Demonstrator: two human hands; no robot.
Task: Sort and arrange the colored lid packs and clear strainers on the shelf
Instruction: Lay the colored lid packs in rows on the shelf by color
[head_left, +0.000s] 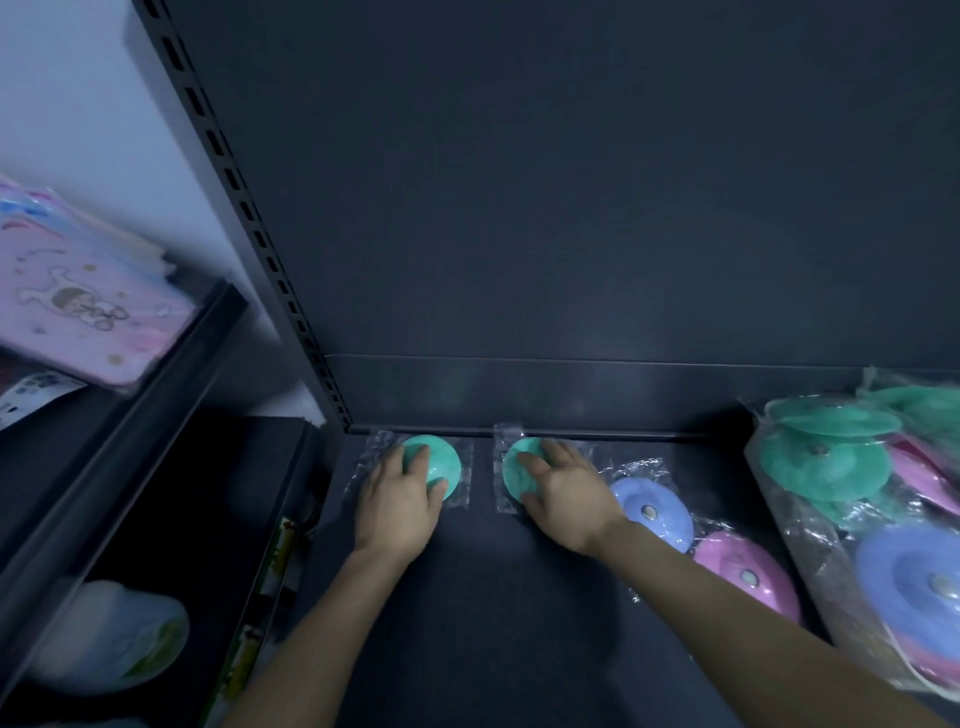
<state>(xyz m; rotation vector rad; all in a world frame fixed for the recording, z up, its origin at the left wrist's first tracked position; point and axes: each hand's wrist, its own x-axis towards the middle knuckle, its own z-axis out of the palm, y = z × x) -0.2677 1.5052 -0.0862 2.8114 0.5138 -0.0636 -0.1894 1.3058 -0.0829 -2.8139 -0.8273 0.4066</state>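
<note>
Currently I log both hands down and apart, one pack under each. The left hand (400, 499) grips the left green lid pack (444, 462), a round teal-green domed lid in a clear plastic sleeve. Its fingers curl over the dome and the thumb hooks the near right edge. The right hand (566, 493) grips the right green lid pack (514, 470), which is the same kind, with fingers over the top and the thumb at the near edge.

Both packs lie flat on the dark metal shelf (493, 597), close to its back lip, with a bare strip between them.

Just right of the right wrist lies the blue lid pack (657, 512), a round blue lid with a metal centre stud in clear wrap. Right of the right forearm, beside the blue one, lies the pink lid pack (748, 582), also studded; I cannot tell whether the two touch.

Well right of the right hand sits a large clear bag of mixed lids (841, 457), green, pink and blue.

Left of the left hand a dark slotted upright (249, 218) rises. Beyond it, on the neighbouring shelf, I see a pink printed packet (88, 306), which is blurred.
</note>
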